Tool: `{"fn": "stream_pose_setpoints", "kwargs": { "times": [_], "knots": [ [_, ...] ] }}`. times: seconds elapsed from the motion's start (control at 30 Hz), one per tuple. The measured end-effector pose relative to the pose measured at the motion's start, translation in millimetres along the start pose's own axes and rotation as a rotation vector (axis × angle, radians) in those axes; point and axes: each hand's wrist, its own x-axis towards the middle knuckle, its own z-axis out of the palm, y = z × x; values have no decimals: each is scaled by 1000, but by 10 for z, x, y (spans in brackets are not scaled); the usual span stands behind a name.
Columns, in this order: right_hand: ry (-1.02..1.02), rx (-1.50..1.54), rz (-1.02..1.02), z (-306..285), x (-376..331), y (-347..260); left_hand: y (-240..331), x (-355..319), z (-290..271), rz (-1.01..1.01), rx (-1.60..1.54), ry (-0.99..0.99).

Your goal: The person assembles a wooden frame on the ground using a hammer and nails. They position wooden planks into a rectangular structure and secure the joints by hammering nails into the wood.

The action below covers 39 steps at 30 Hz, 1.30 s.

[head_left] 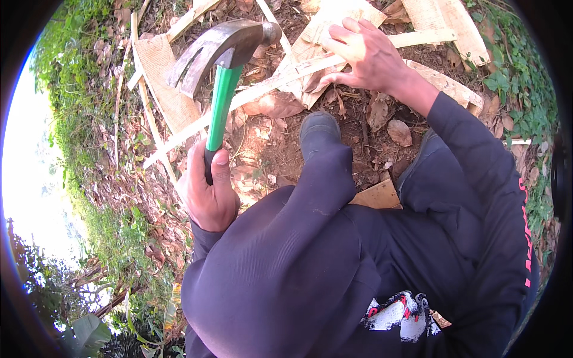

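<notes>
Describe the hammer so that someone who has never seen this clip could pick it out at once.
Start at the person's dark-trousered knee in mid-frame and look to its left. There the left hand grips a hammer raised above the leaf-strewn ground. Its bright green handle and curved grey steel claw head stand out from the pale wooden strips behind.

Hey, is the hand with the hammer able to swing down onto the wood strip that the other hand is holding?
Probably yes. The left hand holds the hammer raised over the wood strip, nothing between. The right hand presses the strip further along, clear of the hammer head.
</notes>
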Motion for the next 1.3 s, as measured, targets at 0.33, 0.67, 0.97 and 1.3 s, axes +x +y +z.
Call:
{"fn": "stream_pose_setpoints", "kwargs": {
  "times": [0.33, 0.67, 0.97, 1.3],
  "knots": [
    [121, 443, 11, 111, 231, -447, -91, -13, -1, -112, -92, -99],
    [90, 479, 23, 128, 199, -402, -148, -88, 54, 84, 235, -168],
    [112, 499, 41, 176, 188, -385, -303, -183, 99, 134, 245, -104],
    [131, 448, -18, 121, 227, -404, -302, -318, 111, 178, 238, -72]
  ]
}}
